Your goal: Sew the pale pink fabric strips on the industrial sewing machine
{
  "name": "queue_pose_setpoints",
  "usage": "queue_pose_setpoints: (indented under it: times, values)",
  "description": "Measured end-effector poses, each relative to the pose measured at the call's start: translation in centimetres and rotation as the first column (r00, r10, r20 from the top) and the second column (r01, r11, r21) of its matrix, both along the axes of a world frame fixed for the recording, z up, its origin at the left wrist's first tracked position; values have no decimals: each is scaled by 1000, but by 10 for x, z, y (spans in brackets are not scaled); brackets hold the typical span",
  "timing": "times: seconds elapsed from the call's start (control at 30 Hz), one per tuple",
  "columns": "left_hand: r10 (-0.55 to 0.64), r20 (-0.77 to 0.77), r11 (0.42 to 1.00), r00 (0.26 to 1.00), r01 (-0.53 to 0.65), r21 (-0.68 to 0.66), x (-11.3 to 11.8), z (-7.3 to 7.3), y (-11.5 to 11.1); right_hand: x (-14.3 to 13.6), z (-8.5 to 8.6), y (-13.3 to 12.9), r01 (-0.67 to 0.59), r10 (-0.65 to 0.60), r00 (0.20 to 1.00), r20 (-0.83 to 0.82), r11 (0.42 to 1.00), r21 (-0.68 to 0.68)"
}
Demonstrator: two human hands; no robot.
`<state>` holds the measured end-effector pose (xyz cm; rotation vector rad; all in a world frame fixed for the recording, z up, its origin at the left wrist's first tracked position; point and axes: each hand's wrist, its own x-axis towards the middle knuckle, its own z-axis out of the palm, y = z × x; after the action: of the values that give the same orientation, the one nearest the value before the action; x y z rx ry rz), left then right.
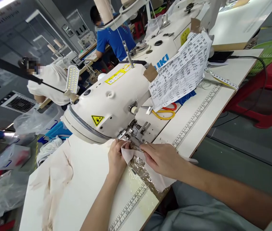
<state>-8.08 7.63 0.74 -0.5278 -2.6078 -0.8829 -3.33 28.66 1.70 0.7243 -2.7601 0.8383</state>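
A pale pink piece of fabric [161, 180] lies at the needle end of a white sewing machine [107, 99], partly under both hands. My left hand [118, 157] is curled closed on the fabric's edge, just left of the presser foot [132, 133]. My right hand [161, 159] is closed, its fingertips pressing the fabric on the right side of the foot. The needle point and exact fingertip contact are hidden. A pale tapered end shows beyond my right wrist; I cannot tell what it is. Clear film covers a brown patch of table under the fabric.
More pale fabric [59, 173] lies on the table's left. Scissors [163, 114] with orange and red handles rest beside the machine. Handwritten sheets [180, 70] hang on it. A tape measure [222, 79] and phone [220, 56] lie right; a red stool [270, 93] stands beyond. Two people sit farther back.
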Motion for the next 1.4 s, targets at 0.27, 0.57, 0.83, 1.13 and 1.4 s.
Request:
queue_pose_setpoints:
  times: [0.27,0.57,0.83,1.13,1.4]
  values:
    - [-12,-41,999,999,11,-30,-2,-2,-1,1,-2,-1,-1,2,1000,-19,1000,22]
    - [-5,7,998,1000,5,-57,-2,-1,-2,0,-3,-1,-2,4,999,-37,999,41]
    - [48,77,999,996,-46,-16,-4,3,-2,1,-2,0,1,-1,1000,-28,1000,8]
    - [12,-60,999,998,-15,-46,-3,0,-2,1,-4,0,14,-12,999,-38,999,36]
    - [-160,-358,930,920,19,-366,-1,4,-2,4,2,-2,8,5,997,-75,986,168]
